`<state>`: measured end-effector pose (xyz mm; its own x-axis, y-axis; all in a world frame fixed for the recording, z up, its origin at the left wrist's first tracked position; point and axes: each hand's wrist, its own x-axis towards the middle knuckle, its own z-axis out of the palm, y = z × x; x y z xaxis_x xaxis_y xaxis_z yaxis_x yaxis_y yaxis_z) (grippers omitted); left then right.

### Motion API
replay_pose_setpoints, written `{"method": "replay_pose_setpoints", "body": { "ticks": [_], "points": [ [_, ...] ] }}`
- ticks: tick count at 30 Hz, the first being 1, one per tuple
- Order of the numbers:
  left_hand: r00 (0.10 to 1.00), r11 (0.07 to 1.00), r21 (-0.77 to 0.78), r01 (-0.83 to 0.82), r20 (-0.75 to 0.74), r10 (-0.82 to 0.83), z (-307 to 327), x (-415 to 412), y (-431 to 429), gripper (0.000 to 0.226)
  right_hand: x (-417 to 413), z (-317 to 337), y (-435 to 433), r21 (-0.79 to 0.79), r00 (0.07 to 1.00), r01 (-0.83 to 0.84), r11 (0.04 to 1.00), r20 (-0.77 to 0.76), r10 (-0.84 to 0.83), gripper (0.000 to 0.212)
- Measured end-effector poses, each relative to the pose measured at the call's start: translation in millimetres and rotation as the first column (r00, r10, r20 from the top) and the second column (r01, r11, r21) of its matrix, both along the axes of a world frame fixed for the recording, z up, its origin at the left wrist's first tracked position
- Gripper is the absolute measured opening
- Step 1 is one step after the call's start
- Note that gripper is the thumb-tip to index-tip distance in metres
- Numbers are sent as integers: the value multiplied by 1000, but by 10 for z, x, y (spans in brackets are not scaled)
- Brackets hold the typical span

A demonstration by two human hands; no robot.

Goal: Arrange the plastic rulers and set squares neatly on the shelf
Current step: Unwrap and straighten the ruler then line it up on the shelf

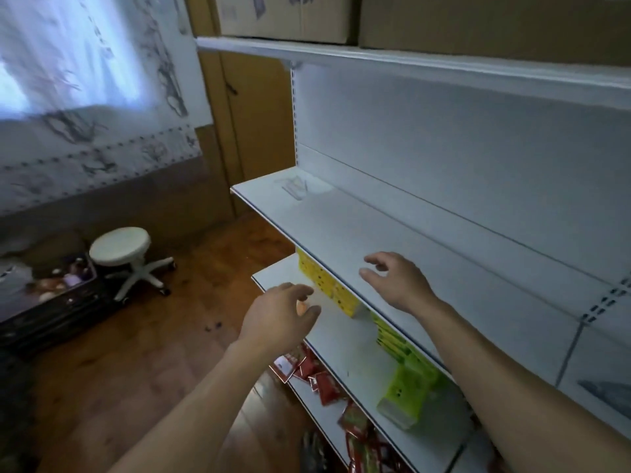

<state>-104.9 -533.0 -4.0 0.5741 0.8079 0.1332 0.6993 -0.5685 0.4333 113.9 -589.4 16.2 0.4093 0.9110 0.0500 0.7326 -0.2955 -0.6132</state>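
A: Head view. Whereabouts of the clear rulers and set squares point(300, 188)?
B: Far left end of the middle shelf point(341, 233), well apart from both hands. Long axis too blurred to tell.
A: Nearer hand?
B: Right hand point(397, 281), hovering over the shelf board, fingers loosely spread, holding nothing. Left hand point(281, 314) lower, before the lower shelf point(345, 339), fingers loosely curled, seemingly empty.
A: Anything in the way?
B: Bare board between; likely a free reach, far and left. Yellow boxes point(324, 285) underneath only.
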Motion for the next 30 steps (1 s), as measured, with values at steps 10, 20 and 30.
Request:
{"method": "replay_pose_setpoints", "body": {
  "ticks": [10, 20, 30],
  "points": [
    [998, 998, -31, -56, -40, 55, 55, 308, 1852, 38, 272, -167, 2119, -30, 997, -62, 998, -56, 60, 41],
    [1000, 996, -79, -27, 9, 28, -50, 552, 3225, 36, 339, -395, 3481, -117, 998, -65, 991, 0, 65, 48],
    [974, 960, -161, 228, 49, -223, -134, 848, 4513, 38, 419, -656, 4293, -255, 972, 179, 950, 197, -130, 66]
  ]
}}
